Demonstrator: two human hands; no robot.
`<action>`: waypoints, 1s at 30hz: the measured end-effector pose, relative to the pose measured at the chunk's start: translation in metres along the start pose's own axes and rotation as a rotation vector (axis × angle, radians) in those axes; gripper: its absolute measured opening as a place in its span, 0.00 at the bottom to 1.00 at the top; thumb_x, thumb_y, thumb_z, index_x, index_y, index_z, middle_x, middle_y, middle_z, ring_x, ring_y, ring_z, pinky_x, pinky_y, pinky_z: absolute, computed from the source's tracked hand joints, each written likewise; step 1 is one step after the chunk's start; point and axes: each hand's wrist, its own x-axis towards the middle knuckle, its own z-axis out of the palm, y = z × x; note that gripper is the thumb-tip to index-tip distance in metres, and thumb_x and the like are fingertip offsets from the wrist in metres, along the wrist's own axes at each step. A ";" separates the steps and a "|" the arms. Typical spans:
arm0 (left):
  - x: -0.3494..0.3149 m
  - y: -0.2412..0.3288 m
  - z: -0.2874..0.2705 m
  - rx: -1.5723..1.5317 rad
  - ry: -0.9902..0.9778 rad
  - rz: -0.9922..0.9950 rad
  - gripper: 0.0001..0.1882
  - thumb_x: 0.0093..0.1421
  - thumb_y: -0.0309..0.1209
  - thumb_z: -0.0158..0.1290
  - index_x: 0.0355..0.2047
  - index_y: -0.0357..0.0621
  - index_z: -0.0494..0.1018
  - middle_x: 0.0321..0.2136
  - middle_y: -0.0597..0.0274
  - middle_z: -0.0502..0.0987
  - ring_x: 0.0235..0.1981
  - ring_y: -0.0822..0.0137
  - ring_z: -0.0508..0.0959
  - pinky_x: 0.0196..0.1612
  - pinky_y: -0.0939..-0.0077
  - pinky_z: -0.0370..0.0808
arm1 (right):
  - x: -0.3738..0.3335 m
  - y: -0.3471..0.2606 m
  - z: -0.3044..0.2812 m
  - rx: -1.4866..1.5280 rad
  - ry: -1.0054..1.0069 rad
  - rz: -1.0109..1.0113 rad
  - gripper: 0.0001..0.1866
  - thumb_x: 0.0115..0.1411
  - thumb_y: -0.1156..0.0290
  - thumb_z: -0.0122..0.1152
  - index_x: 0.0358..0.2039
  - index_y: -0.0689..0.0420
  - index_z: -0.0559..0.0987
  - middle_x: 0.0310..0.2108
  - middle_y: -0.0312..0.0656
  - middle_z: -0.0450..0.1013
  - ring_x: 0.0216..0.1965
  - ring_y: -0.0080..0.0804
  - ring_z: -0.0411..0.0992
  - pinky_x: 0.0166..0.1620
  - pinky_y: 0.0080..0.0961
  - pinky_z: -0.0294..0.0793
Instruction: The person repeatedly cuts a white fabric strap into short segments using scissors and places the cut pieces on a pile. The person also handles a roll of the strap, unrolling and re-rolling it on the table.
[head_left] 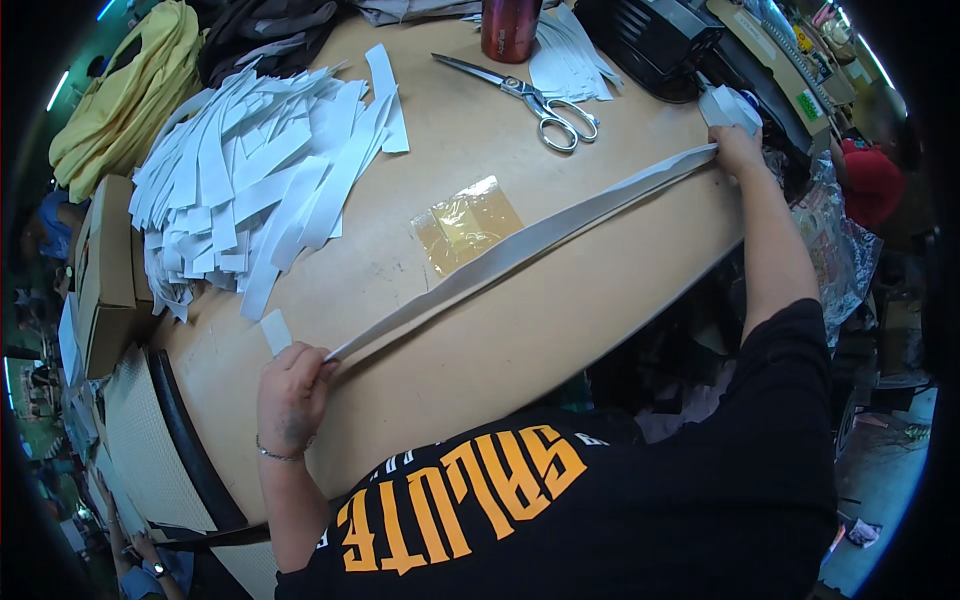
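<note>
A long, narrow greyish-white strip (520, 246) that looks like fabric is stretched between my hands, slanting up to the right over the table. My left hand (293, 392), with a bracelet at its wrist, pinches the lower left end. A short white piece (276, 331) shows just beyond its fingers. My right hand (737, 150) is closed on the far right end, near the table's edge, beside a white object (728, 107). Behind the strip lies a clear plastic packet (468, 226) with yellowish film. Large metal scissors (540, 103) rest farther back, handles toward me.
A big heap of white strips (250, 170) covers the table's left side (480, 350). At the back stand a dark red cylinder (510, 28), more strips (570, 62) and a black device (650, 45). Yellow cloth (130, 90) and a cardboard box (105, 270) are at left. Another person (868, 180) is at right.
</note>
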 end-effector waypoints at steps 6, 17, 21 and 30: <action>-0.036 -0.032 -0.001 0.048 0.084 -0.054 0.03 0.51 0.21 0.54 0.25 0.36 0.71 0.21 0.53 0.69 0.24 0.54 0.72 0.28 0.66 0.68 | -0.043 -0.003 0.021 0.063 0.194 -0.204 0.12 0.44 0.80 0.59 0.29 0.50 0.81 0.57 0.37 0.64 0.65 0.40 0.50 0.61 0.65 0.45; -0.037 -0.006 -0.022 0.301 -0.020 0.235 0.04 0.51 0.29 0.54 0.25 0.44 0.70 0.23 0.63 0.71 0.27 0.58 0.74 0.28 0.66 0.69 | -0.283 -0.312 -0.097 0.818 0.364 -1.263 0.27 0.53 0.60 0.63 0.53 0.50 0.69 0.54 0.44 0.66 0.60 0.41 0.59 0.61 0.51 0.53; -0.025 -0.018 -0.028 0.235 -0.101 0.128 0.04 0.54 0.29 0.54 0.29 0.45 0.73 0.26 0.63 0.73 0.27 0.64 0.76 0.31 0.70 0.72 | -0.275 -0.355 -0.107 0.994 -0.174 -1.143 0.15 0.57 0.61 0.59 0.38 0.59 0.76 0.31 0.42 0.76 0.35 0.38 0.73 0.46 0.37 0.69; -0.015 -0.008 0.024 -1.197 0.415 -0.395 0.12 0.59 0.32 0.57 0.37 0.34 0.74 0.26 0.64 0.78 0.29 0.80 0.75 0.33 0.86 0.71 | -0.240 -0.342 -0.110 1.429 -0.567 -0.819 0.12 0.57 0.66 0.62 0.30 0.65 0.78 0.24 0.37 0.75 0.26 0.19 0.70 0.32 0.18 0.69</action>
